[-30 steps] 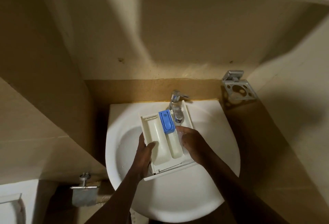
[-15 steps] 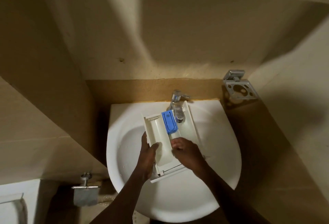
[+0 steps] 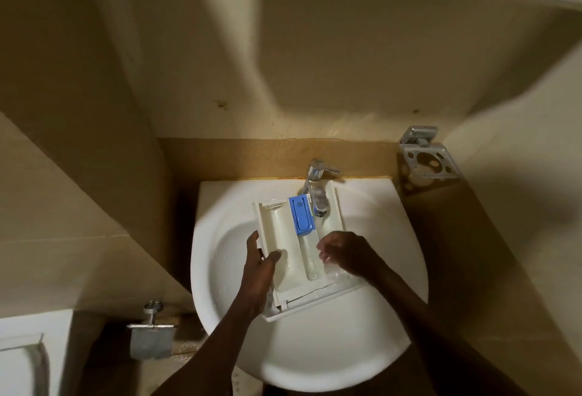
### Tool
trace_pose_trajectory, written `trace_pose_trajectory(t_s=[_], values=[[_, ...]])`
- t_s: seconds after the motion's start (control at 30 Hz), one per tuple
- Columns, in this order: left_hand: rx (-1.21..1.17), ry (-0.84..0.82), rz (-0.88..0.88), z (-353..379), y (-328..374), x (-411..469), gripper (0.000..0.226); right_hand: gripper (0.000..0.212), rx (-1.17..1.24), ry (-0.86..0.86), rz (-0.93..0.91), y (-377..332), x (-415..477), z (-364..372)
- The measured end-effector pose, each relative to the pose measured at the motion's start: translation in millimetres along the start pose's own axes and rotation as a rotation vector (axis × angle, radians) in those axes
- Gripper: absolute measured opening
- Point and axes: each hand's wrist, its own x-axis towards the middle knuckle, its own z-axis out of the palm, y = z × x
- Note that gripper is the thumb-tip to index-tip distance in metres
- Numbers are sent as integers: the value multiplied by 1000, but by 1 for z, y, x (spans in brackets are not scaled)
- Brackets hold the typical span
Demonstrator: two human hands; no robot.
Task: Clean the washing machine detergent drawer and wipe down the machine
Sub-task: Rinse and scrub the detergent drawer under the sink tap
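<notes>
A cream detergent drawer (image 3: 285, 231) with a blue insert (image 3: 302, 214) is held over a white washbasin (image 3: 387, 307), its far end under the chrome tap (image 3: 316, 189). Water runs from the tap into the drawer's right-hand compartment. My left hand (image 3: 259, 265) grips the drawer's left wall, thumb inside the left compartment. My right hand (image 3: 343, 254) rests in the wet right-hand compartment with its fingers spread and bent, holding no cloth or brush. The washing machine is out of view.
A metal toothbrush holder (image 3: 428, 159) is fixed to the right wall beside the basin. A toilet-roll holder (image 3: 151, 335) hangs low on the left, next to a white fixture (image 3: 22, 361). Beige tiled walls close in on three sides.
My right hand slid from the drawer's far right part toward the middle, then back to the right near part. The drawer shifted slightly under the tap. My left hand kept its grip.
</notes>
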Motion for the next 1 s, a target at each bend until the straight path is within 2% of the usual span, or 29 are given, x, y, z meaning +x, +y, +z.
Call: trace_pose_trajectory(t_s=[0.07,0.2,0.3,0.33,0.4,0.5,0.57,0.63,0.73,0.83,0.9,0.97,1.0], values=[[22,-20,-2,0,1,-2,52,25,28,75,26,4,10,-2],[12,-56,0,0,1,-6,51,21,499,104,66,-9,14,20],[-61,-57,-27,-1,4,-4,46,15,659,164,118,-15,5,38],[-100,-50,-42,-1,7,-3,44,30,664,181,94,-15,1,46],[-169,-46,-80,-1,11,-1,39,45,486,316,-3,-14,-13,59],[-182,-85,-110,-2,12,-2,39,37,86,561,-248,-6,-20,65],[-146,-101,-111,-1,13,-1,41,28,-31,614,-274,1,-12,53],[-135,-87,-117,0,12,0,42,19,-162,560,-257,11,-3,38],[-141,-61,-117,1,12,2,46,15,-305,307,-194,20,0,24],[-127,-11,-82,7,9,-1,42,25,-436,200,-167,25,-2,33],[-138,52,-44,13,6,-6,36,33,-449,185,-106,23,-14,47],[-151,101,-2,18,4,-9,35,31,-454,284,-66,16,-31,61],[-149,119,17,20,2,-10,35,27,-507,362,-112,10,-39,68]])
